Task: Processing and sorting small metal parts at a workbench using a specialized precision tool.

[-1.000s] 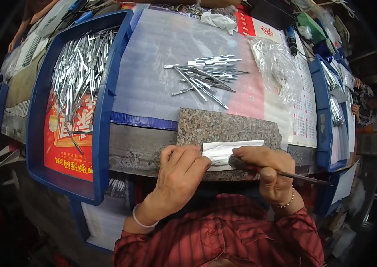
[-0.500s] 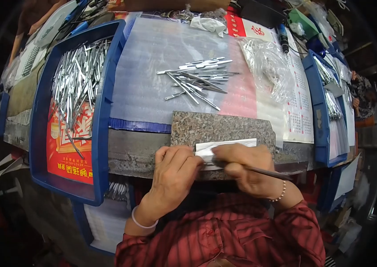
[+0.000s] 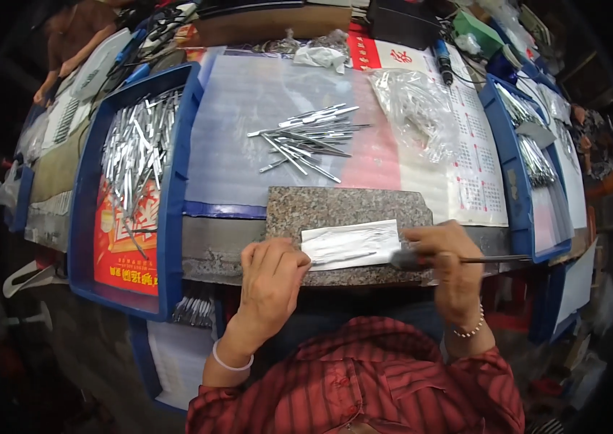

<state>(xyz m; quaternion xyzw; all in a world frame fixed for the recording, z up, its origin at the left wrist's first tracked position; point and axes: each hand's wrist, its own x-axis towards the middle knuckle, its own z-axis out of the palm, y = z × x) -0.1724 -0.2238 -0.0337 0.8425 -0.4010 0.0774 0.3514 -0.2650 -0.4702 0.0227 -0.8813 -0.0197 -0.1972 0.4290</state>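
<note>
A folded white paper or cloth pad (image 3: pixel 350 235) lies on a speckled granite slab (image 3: pixel 346 202) at the table's near edge. On the pad rests a thin metal strip (image 3: pixel 353 257), its left end between the pinched fingers of my left hand (image 3: pixel 272 278). At the pad's right end, my right hand (image 3: pixel 455 264) is closed around a long thin tool (image 3: pixel 494 259). Its thicker dark end points left at the pad; its thin shaft sticks out to the right. The exact kind of tool cannot be made out. Past the slab lies a loose heap of shiny metal strips (image 3: pixel 314 137).
A blue tray (image 3: pixel 176 239) of metal strips stands on the left, another blue tray (image 3: pixel 491 130) on the right. A clear plastic bag (image 3: pixel 415 119) lies on the covered table. A blue-and-black tool (image 3: pixel 443 61) lies beyond it. Another person (image 3: pixel 79 40) is at far left.
My right hand has moved right with the tool, off the middle of the pad, uncovering the metal strip. My left hand stays at the pad's left end. The whole view has shifted slightly.
</note>
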